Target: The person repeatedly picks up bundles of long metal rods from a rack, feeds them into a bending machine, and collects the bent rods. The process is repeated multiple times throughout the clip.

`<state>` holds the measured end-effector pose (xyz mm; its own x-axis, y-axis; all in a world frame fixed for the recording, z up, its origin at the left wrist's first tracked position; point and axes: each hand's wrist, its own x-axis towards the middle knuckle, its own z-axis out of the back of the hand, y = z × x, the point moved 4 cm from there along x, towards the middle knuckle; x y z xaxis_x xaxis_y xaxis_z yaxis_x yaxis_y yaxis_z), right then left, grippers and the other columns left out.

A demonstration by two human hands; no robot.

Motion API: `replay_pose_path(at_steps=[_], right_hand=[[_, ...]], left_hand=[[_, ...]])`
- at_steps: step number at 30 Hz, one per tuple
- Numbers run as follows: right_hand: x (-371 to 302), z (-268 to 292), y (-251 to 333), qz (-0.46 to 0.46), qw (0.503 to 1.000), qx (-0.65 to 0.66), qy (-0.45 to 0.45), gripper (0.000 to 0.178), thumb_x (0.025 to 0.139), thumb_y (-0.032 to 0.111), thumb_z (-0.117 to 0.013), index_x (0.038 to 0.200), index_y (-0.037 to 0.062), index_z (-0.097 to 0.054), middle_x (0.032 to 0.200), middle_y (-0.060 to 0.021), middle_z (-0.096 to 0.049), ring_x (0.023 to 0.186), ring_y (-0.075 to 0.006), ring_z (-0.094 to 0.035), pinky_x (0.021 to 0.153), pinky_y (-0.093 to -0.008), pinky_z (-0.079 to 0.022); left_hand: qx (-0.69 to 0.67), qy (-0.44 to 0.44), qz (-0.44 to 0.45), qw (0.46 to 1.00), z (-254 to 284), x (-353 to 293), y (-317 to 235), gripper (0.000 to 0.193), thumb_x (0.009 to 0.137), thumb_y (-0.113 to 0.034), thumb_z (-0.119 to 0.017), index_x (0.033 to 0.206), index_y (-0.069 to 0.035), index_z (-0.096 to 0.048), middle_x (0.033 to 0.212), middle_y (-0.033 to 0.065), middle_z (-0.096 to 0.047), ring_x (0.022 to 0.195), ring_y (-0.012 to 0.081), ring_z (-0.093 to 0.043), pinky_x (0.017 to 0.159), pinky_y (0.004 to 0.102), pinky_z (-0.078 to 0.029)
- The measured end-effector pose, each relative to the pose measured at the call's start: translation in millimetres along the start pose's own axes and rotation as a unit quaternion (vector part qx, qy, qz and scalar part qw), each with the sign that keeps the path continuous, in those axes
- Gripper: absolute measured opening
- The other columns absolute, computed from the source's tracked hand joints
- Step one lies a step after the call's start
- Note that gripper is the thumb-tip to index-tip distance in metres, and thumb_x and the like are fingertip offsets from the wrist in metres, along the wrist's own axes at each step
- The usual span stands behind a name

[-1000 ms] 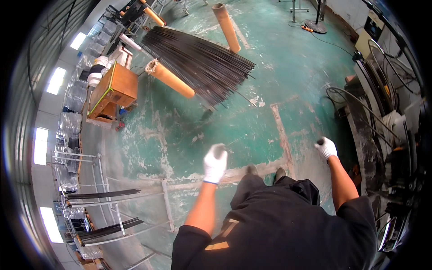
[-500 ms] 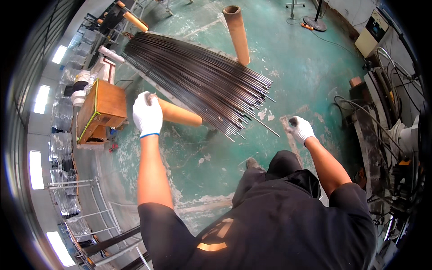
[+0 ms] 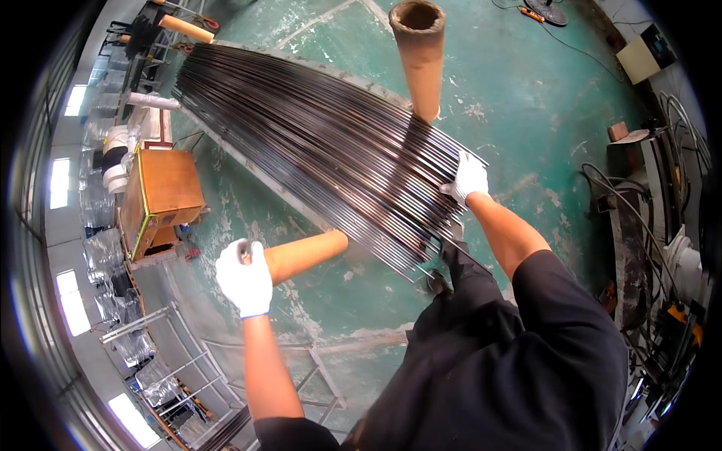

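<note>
Right of centre, our open, white-gloved right hand [image 3: 471,179] touched long, shiny dark rods [image 3: 316,124], none lifted; our left hand [image 3: 245,281] curled, hold unclear.

Matt cloth over my left hand [image 3: 244,279] and right hand [image 3: 471,179], glossy rods [image 3: 301,135] before me.
My gloves look like soft knitted fabric with no shine, while the slim rods are smooth and catch the light in long streaks; whether metal or plastic, I cannot tell. The lying tube [image 3: 312,254] looks like smooth, dull cardboard, the upright tube [image 3: 421,71] much the same but rough at its rim. My shirt [image 3: 560,323] is matt cloth. The cabinet [image 3: 173,180] is wood with a faint sheen, the rack [image 3: 139,322] smooth metal. Plastic wrap [image 3: 98,197] glints in crinkles. The floor [image 3: 519,98] looks painted, faintly glossy, flaking in rough patches.
</note>
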<state>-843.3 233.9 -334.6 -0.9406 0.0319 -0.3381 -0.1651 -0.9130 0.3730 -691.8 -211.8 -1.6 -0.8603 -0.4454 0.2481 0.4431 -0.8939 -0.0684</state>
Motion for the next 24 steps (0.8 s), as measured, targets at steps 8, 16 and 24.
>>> replay_pose_path(at_steps=[8,16,24], right_hand=[[32,-51,70,-0.034,0.999,-0.027,-0.004,0.105,0.068,0.051,-0.096,0.146,-0.0013,-0.047,0.136,-0.0239,-0.056,0.129,-0.0408,-0.052,0.110,-0.0499,-0.044],[18,-94,58,0.018,0.996,-0.009,0.091,0.058,0.082,0.044,-0.087,0.114,0.0034,-0.062,0.110,-0.0215,-0.067,0.109,-0.0425,-0.064,0.094,-0.0520,-0.053],[46,-78,61,0.096,0.968,-0.050,0.225,0.039,0.081,0.039,-0.083,0.099,0.0051,-0.079,0.096,-0.0235,-0.077,0.097,-0.0421,-0.074,0.088,-0.0493,-0.059]], left_hand=[[-0.014,0.015,0.005,1.000,-8,23,-7,0.016,0.095,-0.011,-0.074,0.108,-0.002,-0.071,0.107,0.0131,-0.070,0.100,0.0264,-0.067,0.091,0.0384,-0.053],[-0.032,0.018,0.047,0.998,-11,28,-12,0.016,0.090,0.000,-0.074,0.105,0.000,-0.069,0.105,0.0136,-0.067,0.099,0.0295,-0.065,0.090,0.0405,-0.051],[-0.022,0.013,0.043,0.999,-9,28,-11,0.018,0.089,-0.001,-0.075,0.106,-0.001,-0.070,0.106,0.0138,-0.067,0.102,0.0303,-0.064,0.092,0.0414,-0.051]])
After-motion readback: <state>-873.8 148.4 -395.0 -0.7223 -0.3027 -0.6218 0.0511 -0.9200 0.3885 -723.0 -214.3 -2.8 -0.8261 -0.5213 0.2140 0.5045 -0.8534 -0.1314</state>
